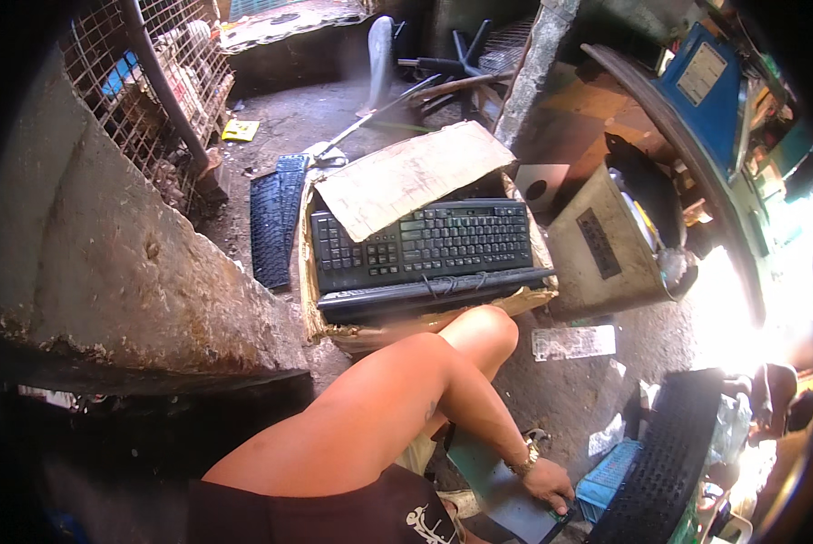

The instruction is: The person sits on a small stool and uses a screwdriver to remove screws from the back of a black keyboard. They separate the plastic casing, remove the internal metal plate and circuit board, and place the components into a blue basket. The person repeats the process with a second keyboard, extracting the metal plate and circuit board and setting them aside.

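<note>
My left arm reaches across to the lower right, a gold-coloured watch on its wrist. My left hand is bent over the edge of a flat grey panel with dark edges, fingers closed on its rim beside a small greenish bit. Beside that hand lie a crumpled light-blue packet and a long black keyboard, tilted and partly out of view. My right hand does not show clearly. Beyond my bent knee, a black computer keyboard with its cable bundled sits in an open cardboard box.
A loose cardboard flap covers part of the box. More black keyboards lean at its left. A beige bin stands to the right. A rough concrete slab and wire cage border the left. Paper scraps litter the floor.
</note>
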`<move>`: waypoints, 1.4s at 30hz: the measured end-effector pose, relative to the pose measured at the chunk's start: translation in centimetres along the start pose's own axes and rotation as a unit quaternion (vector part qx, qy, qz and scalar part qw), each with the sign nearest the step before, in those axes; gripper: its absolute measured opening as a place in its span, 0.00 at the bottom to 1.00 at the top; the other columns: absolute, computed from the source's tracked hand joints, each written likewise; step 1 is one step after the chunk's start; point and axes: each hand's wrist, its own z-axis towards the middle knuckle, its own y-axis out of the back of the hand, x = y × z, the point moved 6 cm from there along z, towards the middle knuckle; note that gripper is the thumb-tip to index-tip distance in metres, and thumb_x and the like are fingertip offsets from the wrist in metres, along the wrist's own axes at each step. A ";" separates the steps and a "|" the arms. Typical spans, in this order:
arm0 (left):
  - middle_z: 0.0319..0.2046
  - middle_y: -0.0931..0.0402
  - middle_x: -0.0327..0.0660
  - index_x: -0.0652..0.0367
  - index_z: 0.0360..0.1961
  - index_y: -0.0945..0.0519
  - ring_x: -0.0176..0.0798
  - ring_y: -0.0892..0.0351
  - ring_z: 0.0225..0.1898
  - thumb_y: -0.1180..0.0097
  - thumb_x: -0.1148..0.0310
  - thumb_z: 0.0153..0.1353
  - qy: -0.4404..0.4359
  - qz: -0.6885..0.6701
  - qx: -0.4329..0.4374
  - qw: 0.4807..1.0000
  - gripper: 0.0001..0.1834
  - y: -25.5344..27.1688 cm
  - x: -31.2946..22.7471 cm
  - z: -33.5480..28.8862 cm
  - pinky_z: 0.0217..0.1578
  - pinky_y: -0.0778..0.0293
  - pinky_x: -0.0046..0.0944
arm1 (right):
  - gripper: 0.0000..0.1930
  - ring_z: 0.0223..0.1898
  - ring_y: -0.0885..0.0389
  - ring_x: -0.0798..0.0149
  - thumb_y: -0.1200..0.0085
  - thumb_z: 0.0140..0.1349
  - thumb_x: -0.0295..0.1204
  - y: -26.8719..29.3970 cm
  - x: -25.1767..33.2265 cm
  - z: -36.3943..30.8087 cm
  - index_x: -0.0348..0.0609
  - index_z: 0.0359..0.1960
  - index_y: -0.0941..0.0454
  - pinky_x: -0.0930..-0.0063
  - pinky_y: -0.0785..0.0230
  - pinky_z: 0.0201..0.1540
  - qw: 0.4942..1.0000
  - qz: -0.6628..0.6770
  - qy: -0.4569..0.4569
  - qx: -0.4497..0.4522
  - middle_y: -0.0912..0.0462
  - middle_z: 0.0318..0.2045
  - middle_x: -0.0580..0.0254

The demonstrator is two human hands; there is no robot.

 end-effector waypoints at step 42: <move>0.42 0.22 0.40 0.66 0.47 0.21 0.33 0.28 0.43 0.49 0.42 0.75 0.147 -0.113 -0.440 0.879 0.31 18.6 -1.8 1.0 0.49 0.29 0.39 | 0.08 0.17 0.28 0.76 0.38 0.71 0.34 -1.5 5.9 0.9 0.43 0.43 0.21 0.84 0.38 0.20 0.932 0.328 0.118 -0.103 0.13 0.33 0.56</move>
